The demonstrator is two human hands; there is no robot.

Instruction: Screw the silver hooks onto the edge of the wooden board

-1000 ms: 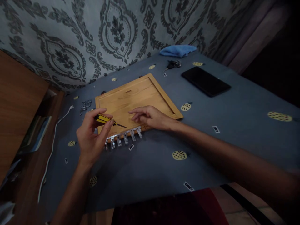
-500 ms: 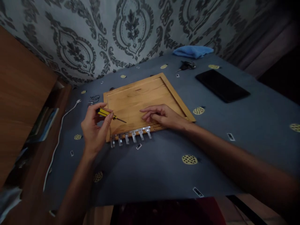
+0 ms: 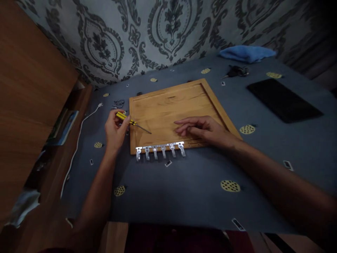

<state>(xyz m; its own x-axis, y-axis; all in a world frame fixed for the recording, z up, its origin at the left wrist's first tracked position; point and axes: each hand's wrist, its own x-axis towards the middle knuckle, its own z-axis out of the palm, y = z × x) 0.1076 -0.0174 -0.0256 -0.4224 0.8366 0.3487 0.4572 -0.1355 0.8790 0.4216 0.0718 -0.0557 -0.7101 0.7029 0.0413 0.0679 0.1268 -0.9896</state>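
A framed wooden board (image 3: 168, 105) lies flat on a blue-grey patterned cloth. Along its near edge runs a metal strip with several hooks (image 3: 160, 150). My left hand (image 3: 116, 131) is closed around a small yellow-and-black screwdriver (image 3: 129, 121), held at the board's left edge with the tip pointing right over the wood. My right hand (image 3: 204, 129) rests palm down on the board's near right part, fingers stretched out toward the left, holding nothing.
A black phone (image 3: 284, 100), a bunch of keys (image 3: 235, 71) and a blue cloth (image 3: 246, 53) lie at the far right. A white cable (image 3: 79, 135) and small metal rings (image 3: 118, 104) lie left of the board. A wooden cabinet (image 3: 28, 105) stands at left, patterned wallpaper behind.
The view has swung left, so everything sits further right in frame. My left hand with the screwdriver has drawn back to the board's left edge. The right hand stays on the board.
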